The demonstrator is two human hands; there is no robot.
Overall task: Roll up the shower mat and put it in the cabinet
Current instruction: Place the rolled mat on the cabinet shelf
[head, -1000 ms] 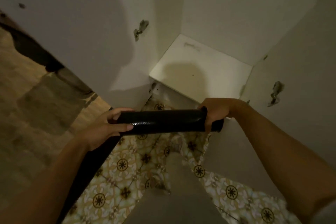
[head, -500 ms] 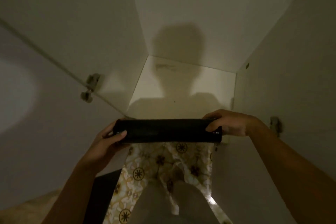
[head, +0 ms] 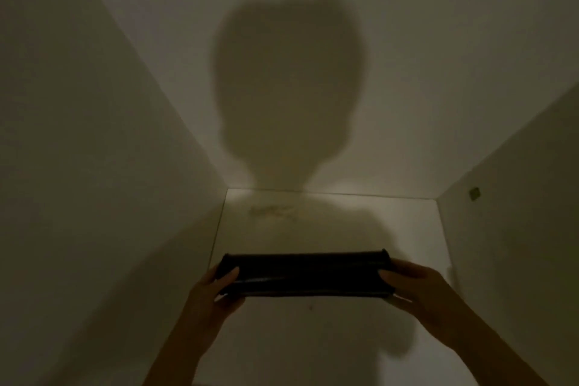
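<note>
The shower mat point(head: 305, 274) is a tight black roll held level inside the white cabinet, over its floor point(head: 332, 222). My left hand point(head: 211, 291) grips the roll's left end, thumb on top. My right hand point(head: 416, 287) grips the right end the same way. The roll spans most of the width between the cabinet's side walls. Whether it touches the cabinet floor I cannot tell in the dim light.
The cabinet's left wall point(head: 94, 166), back wall point(head: 407, 72) and right wall point(head: 517, 244) close in around my hands. A faint smudge point(head: 272, 213) marks the floor near the back. My head's shadow falls on the back wall.
My hands have carried the rolled mat forward from the patterned tile floor in front of the cabinet into the cabinet. The doors and tiles have dropped out of view.
</note>
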